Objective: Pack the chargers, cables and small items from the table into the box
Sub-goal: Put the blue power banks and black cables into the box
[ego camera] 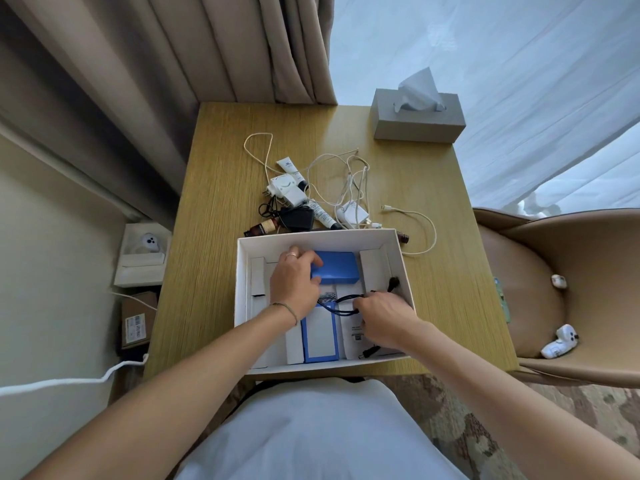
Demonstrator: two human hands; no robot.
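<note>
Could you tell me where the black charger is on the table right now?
In the head view, the black charger lies on the table just beyond the white box's far wall, left of centre, between a small brown bottle and a white tube.

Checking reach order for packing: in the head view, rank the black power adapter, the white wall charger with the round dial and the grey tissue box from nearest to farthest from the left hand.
1. Black power adapter, just beyond the box.
2. White wall charger with the round dial, mid-table.
3. Grey tissue box, far right corner.

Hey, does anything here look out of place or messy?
Yes: white cables lie tangled on the table behind the box, one trailing right past it. Two small white items sit on the chair, away from the rest.
</note>
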